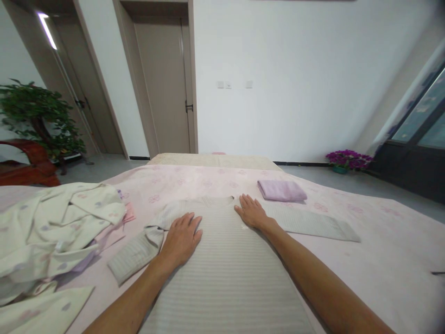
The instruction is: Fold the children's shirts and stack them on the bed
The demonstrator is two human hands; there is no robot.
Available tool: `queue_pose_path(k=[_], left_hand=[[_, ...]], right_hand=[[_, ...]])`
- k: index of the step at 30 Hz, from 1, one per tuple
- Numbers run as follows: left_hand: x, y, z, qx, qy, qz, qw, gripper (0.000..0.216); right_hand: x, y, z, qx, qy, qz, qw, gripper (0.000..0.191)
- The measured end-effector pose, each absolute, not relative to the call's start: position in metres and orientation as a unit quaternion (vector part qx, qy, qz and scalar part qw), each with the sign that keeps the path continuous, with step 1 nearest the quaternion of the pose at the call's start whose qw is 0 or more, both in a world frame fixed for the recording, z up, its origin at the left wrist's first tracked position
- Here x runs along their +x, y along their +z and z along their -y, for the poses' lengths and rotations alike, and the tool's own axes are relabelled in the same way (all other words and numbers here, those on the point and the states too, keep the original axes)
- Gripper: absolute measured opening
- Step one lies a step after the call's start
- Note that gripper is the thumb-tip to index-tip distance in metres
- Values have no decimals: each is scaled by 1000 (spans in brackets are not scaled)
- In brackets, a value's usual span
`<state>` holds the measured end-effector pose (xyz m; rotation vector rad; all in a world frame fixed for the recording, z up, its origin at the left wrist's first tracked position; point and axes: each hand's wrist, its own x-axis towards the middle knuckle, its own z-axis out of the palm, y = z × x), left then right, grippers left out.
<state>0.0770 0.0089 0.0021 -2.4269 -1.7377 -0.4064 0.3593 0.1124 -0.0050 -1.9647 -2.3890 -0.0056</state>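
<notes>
A pale grey ribbed sweater [225, 269] lies spread flat on the pink flowered bed sheet [382, 241], neck away from me. My left hand [182, 236] rests flat on its left chest, fingers stretched out and close together. My right hand [252, 212] lies flat near the right shoulder by the collar, fingers extended. The left sleeve [134, 253] is bent and slightly rumpled; the right sleeve [313, 222] stretches straight out to the right. Neither hand holds anything.
A crumpled cream garment with pale dots [52, 232] is heaped at the left. A folded lilac cloth [281, 190] lies behind the right sleeve. Beyond the bed are two doors, a potted green plant [38, 116], and purple flowers [347, 160] by the wall.
</notes>
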Motion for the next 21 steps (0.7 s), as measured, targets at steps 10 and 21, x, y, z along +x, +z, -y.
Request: queue_pose_path(k=[10, 21], left_hand=[[73, 2, -10, -804, -174, 566, 48, 41], [74, 13, 1, -779, -250, 575, 12, 33]], right_hand=[[349, 13, -94, -671, -77, 737, 33, 72], [340, -6, -19, -647, -32, 760, 57, 70]])
